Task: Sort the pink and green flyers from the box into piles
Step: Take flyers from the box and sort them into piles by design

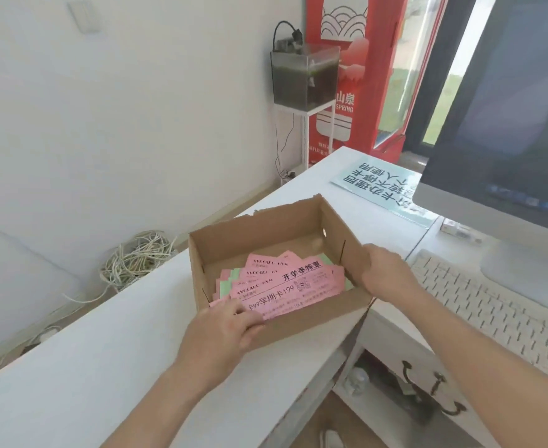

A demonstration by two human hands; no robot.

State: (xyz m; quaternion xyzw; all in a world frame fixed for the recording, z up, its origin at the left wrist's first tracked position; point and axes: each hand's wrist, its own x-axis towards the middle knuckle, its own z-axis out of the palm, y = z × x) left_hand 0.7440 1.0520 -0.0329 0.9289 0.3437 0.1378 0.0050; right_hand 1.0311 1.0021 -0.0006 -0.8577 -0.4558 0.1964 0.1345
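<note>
Over box (266, 234) rim, hands (221, 328) (385, 273) grip two walls.

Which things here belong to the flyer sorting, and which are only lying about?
Job: box, pink flyers, green flyers, left hand, right hand.
Lying about: keyboard, monitor, sign, tank, cables.

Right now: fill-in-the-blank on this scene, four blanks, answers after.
1. The top flyer in the box is ____.
2. The right hand grips the box's ____ wall.
3. The left hand reaches into the box and touches a pink ____.
4. The lower flyers peeking out are pink and ____.

Answers: pink; right; flyer; green.
</note>
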